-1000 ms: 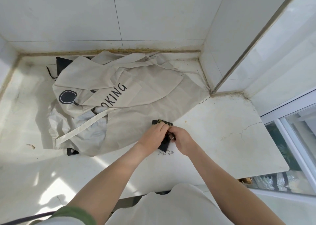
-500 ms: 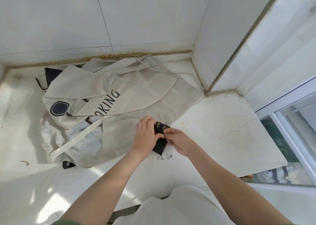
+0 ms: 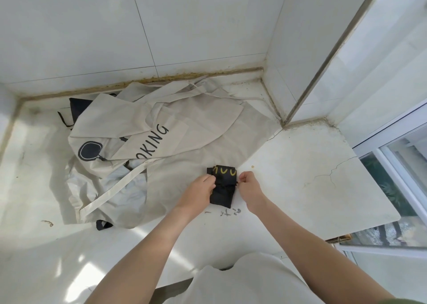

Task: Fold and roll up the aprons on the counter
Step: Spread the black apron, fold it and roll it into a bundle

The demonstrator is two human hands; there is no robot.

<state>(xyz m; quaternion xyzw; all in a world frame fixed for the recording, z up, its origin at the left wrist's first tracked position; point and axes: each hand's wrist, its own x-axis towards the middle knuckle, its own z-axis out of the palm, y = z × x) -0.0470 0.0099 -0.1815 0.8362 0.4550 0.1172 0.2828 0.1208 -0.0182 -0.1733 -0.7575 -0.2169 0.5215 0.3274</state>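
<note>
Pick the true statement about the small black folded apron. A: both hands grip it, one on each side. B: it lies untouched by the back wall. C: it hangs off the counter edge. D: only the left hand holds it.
A: the left hand and the right hand each pinch a side of the black folded apron, at the near edge of the beige apron.

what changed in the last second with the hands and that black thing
The left hand slid off the top of the black bundle to its left side; both hands now pinch it at mid-height, the right hand on the other side. Its yellow marks are now uncovered. The bundle stayed put on the counter, and the beige aprons lie as before.
</note>
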